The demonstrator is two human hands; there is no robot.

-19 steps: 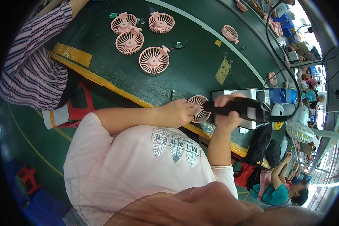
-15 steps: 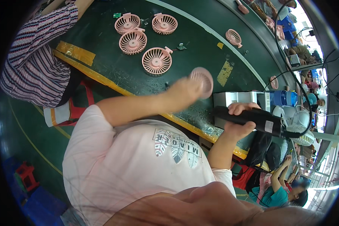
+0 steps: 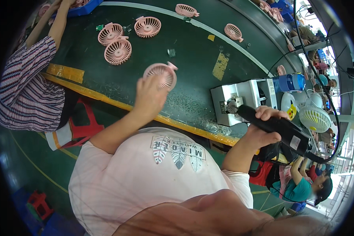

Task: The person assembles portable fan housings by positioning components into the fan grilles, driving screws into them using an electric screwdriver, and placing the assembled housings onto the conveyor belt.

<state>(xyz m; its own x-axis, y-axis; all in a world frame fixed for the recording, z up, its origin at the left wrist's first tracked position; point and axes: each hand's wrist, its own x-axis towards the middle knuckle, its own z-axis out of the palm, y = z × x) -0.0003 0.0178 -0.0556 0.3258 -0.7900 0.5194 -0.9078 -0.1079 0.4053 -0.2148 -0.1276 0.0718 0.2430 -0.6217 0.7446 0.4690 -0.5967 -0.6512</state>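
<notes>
My left hand (image 3: 150, 96) is closed on a round pink fan housing (image 3: 161, 74) with radial slats and a small tab, over the near part of the green table (image 3: 188, 72). Whether the housing still touches the table is unclear. My right hand (image 3: 263, 126) grips a black corded electric screwdriver (image 3: 287, 135), tilted, its front end beside a white box-shaped machine (image 3: 224, 100) with a metal fitting. Left of my left hand lie more pink fan housings (image 3: 118, 52). A small greenish part (image 3: 171, 52) is on the table beyond my left hand.
Pink housings (image 3: 233, 31) sit along a strip past the pale line. A blue bin (image 3: 80, 10) stands far left, near a co-worker in a striped top (image 3: 25, 80). Behind the machine are a blue roll (image 3: 289, 82) and a white fan (image 3: 314, 118). A black cable hangs at right.
My left hand has moved left, from near the white machine to a housing further along the table. The screwdriver stays in my right hand, and the view has shifted. Another housing shows at the top.
</notes>
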